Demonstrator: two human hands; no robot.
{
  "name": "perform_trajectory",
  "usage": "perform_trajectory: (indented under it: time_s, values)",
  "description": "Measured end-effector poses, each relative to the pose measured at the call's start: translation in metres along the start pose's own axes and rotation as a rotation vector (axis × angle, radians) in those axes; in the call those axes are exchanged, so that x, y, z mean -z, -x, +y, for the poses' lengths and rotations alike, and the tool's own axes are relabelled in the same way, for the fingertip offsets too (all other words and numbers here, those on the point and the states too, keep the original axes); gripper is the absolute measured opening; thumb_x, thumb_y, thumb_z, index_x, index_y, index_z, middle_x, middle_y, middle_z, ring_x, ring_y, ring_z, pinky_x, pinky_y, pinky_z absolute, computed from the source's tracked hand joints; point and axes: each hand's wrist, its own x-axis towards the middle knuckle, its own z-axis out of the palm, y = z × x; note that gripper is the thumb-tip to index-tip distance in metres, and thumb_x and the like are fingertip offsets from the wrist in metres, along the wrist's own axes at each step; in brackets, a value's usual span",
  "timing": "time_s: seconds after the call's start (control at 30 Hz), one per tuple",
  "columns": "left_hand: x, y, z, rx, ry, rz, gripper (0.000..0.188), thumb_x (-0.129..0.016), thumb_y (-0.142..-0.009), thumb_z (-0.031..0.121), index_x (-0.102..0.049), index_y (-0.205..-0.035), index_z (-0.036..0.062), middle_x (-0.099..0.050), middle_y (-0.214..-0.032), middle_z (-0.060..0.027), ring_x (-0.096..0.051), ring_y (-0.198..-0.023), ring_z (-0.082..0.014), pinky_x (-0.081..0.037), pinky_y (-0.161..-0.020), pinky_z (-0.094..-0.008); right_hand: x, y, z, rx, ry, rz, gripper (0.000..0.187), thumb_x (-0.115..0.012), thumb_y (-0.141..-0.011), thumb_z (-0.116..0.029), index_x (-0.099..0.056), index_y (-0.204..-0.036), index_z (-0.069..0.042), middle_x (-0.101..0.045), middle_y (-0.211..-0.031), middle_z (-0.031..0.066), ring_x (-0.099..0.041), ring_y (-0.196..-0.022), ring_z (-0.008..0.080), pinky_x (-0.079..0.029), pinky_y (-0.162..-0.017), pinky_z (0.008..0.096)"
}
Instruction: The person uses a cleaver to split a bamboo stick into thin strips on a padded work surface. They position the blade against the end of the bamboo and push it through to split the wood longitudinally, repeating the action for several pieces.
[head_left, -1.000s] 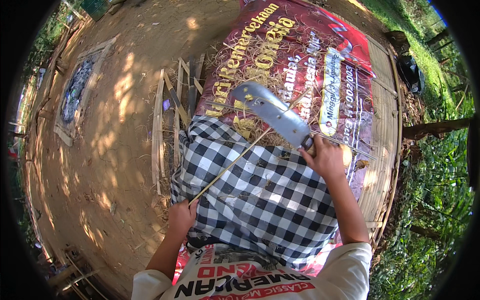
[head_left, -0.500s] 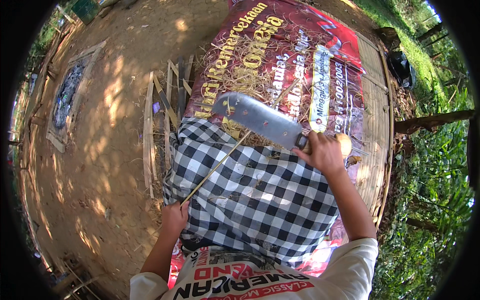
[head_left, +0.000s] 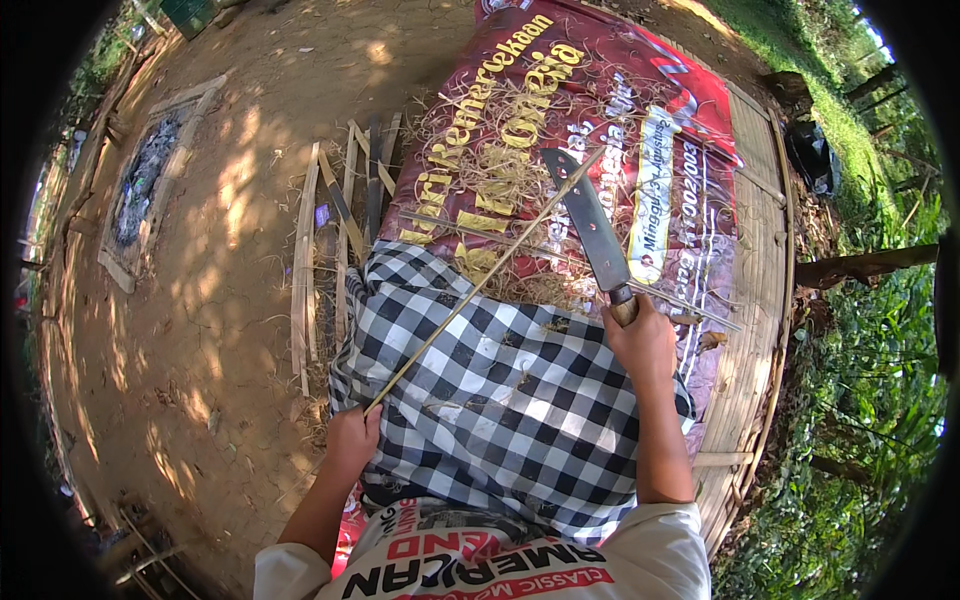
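Observation:
My left hand (head_left: 352,438) is closed on the near end of a thin bamboo strip (head_left: 440,330), beside the left edge of the checked cloth over my lap (head_left: 500,390). From there the strip slants up and away to the right. My right hand (head_left: 643,345) grips the wooden handle of a machete (head_left: 597,238), its broad dark blade pointing away and slightly left. Near the blade's tip the strip crosses it; I cannot tell whether they touch. Curly pale shavings (head_left: 500,175) are scattered over the red printed banner (head_left: 715,110) beyond the cloth.
Several split bamboo pieces (head_left: 303,270) lie on bare earth left of the banner. Further left is a framed ash pit (head_left: 140,185). A slatted bamboo platform (head_left: 755,240) runs under the banner, with a black bag (head_left: 815,160) and green plants beyond its right side.
The machete has swung from lying crosswise, tip left, to pointing away from me. My right hand has turned and dropped slightly nearer. My left hand keeps its hold on the strip.

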Motion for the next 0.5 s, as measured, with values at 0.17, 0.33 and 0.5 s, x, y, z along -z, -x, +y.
perform_trajectory:
  time_s: [0.17, 0.33, 0.5]
  values:
    - [0.002, -0.002, 0.0, -0.011, 0.034, 0.006, 0.048, -0.056, -0.094, 0.036, -0.063, -0.068, -0.004, -0.057, -0.062, -0.0276, -0.06, -0.063, -0.0473, -0.047, -0.056, -0.0516, 0.002, -0.01, 0.003, -0.088, -0.116, 0.019, 0.041, -0.074, -0.078, -0.039, -0.063, -0.091, -0.001, -0.067, -0.072, 0.0227, -0.065, -0.07, 0.0426, -0.051, -0.065, 0.0486]
    - [0.008, -0.006, -0.003, 0.04, 0.061, -0.072, 0.054, -0.055, -0.095, 0.039, -0.06, -0.066, -0.0073, -0.055, -0.062, -0.03, -0.059, -0.064, -0.0492, -0.046, -0.056, -0.0512, 0.001, -0.008, 0.015, -0.075, -0.284, 0.142, 0.036, -0.077, -0.078, -0.031, -0.061, -0.087, -0.001, -0.064, -0.065, 0.0184, -0.064, -0.061, 0.0372, -0.049, -0.059, 0.0422]
    - [0.022, -0.014, 0.001, 0.095, 0.088, -0.175, 0.064, -0.054, -0.095, 0.047, -0.059, -0.068, -0.0106, -0.053, -0.063, -0.0323, -0.058, -0.066, -0.0504, -0.046, -0.058, -0.0501, 0.0, 0.009, 0.012, 0.101, -0.496, 0.194, 0.031, -0.077, -0.078, -0.023, -0.06, -0.087, 0.0, -0.065, -0.07, 0.0182, -0.065, -0.061, 0.0343, -0.049, -0.058, 0.0387]
